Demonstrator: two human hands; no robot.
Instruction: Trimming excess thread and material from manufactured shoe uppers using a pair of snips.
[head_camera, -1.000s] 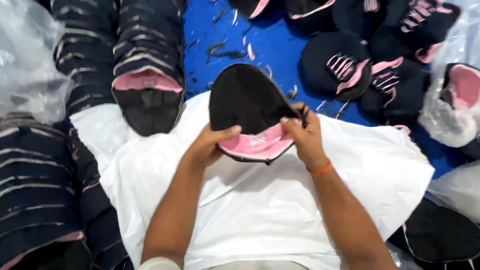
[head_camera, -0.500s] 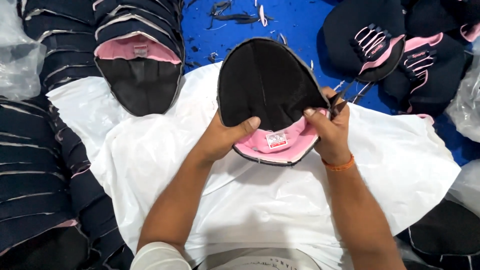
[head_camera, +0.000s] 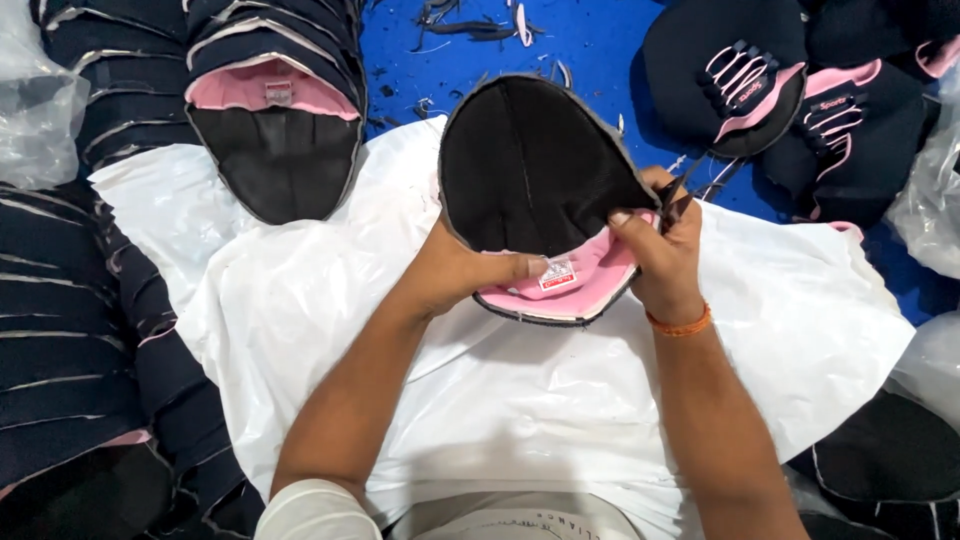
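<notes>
I hold a black shoe upper piece (head_camera: 530, 170) with a pink lining and a small sewn label, inner side up, over a white plastic sheet (head_camera: 520, 400). My left hand (head_camera: 460, 270) grips its lower left edge, thumb pressed on the pink lining beside the label. My right hand (head_camera: 665, 245) pinches the right edge of the piece and also holds small dark snips (head_camera: 690, 190) between its fingers. An orange band sits on my right wrist.
Stacks of black and pink uppers (head_camera: 275, 110) lie at the upper left and along the left side (head_camera: 60, 330). More finished uppers (head_camera: 740, 80) sit at the upper right on a blue surface (head_camera: 580, 40) strewn with thread scraps. Clear plastic bags (head_camera: 35, 110) lie at both edges.
The view has shifted, so the piece sits higher and nearer. My hands have turned it slightly and my left thumb has slid onto the pink lining by the label.
</notes>
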